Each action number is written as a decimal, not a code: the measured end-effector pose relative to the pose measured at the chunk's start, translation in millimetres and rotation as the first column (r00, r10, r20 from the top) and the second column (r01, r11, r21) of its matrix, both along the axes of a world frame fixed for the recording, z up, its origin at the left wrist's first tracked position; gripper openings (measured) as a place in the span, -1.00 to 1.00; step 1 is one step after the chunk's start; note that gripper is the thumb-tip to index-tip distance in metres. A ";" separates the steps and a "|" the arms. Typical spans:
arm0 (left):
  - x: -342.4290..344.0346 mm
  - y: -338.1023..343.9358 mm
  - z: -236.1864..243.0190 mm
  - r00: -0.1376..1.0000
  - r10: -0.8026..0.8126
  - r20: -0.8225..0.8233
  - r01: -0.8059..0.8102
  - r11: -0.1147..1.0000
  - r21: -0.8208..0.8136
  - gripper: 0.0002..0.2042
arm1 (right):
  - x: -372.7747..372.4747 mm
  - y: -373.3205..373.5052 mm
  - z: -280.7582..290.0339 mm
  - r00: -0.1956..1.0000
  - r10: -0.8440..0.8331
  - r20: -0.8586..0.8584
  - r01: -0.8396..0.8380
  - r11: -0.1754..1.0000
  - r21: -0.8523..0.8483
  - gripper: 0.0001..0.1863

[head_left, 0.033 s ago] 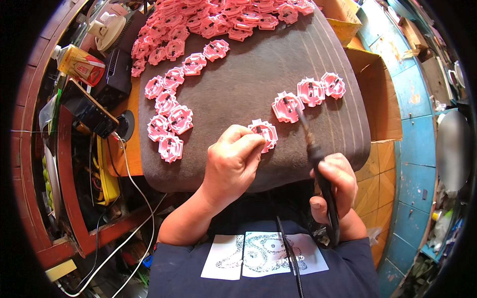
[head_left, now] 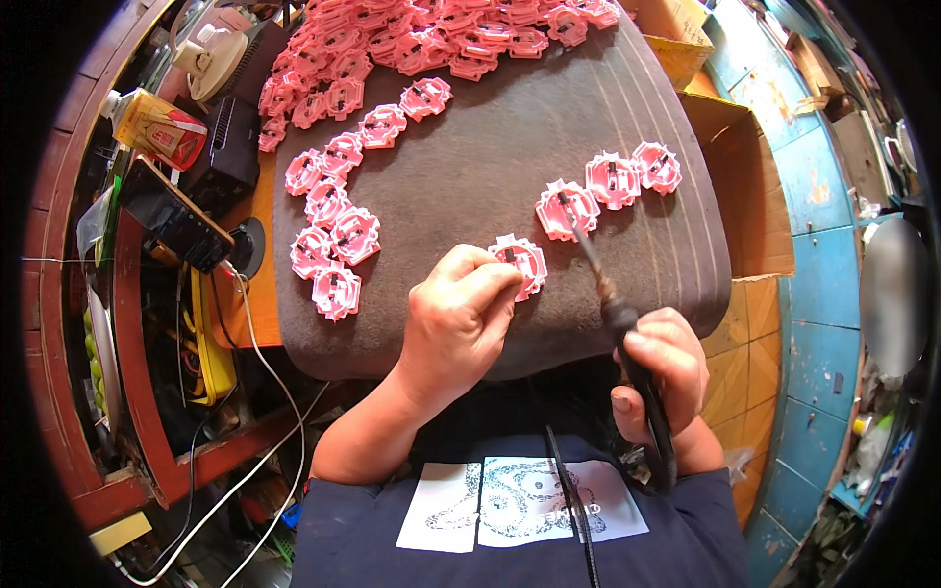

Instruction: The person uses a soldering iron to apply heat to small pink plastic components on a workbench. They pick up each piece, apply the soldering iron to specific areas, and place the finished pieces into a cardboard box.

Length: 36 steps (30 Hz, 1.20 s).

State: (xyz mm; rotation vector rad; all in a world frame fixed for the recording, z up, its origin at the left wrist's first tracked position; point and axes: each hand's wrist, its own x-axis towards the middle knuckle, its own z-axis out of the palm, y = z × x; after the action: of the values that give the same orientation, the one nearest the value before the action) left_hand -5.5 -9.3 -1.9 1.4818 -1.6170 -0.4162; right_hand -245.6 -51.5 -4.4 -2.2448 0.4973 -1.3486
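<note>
Fingers of the person's right hand (head_left: 676, 358) close around a black-handled tool with a slim metal rod (head_left: 620, 316), apparently gripped well back so skin is away from the metal. Left hand (head_left: 453, 304) has thumb and forefinger pinched together at the rim of a notched, round pink plastic piece (head_left: 524, 257) at its two o'clock, perhaps steadying it; what lies between the fingertips is hidden. The rod slants toward eleven o'clock, its tip at or just over a second pink piece (head_left: 569, 223); contact cannot be told. Both lie on a dark brown, round-cornered work surface (head_left: 470, 167), probably for easy reach. At ten o'clock from the left hand, a crooked row of pink pieces (head_left: 326, 201) sits apart, presumably for picking singly, from the large pink heap (head_left: 421, 44) at twelve.
</note>
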 end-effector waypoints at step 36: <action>-2.9 -1.5 8.5 1.000 -0.004 -0.022 0.006 0.999 0.051 -0.81 | 10.3 -3.8 7.9 0.994 0.107 -0.020 -0.107 0.994 -0.017 -0.64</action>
State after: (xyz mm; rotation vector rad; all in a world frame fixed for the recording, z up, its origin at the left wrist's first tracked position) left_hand -8.4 -10.8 6.5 1.5064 -1.6039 -0.4781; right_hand -235.3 -55.3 3.5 -2.2667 0.3667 -1.2841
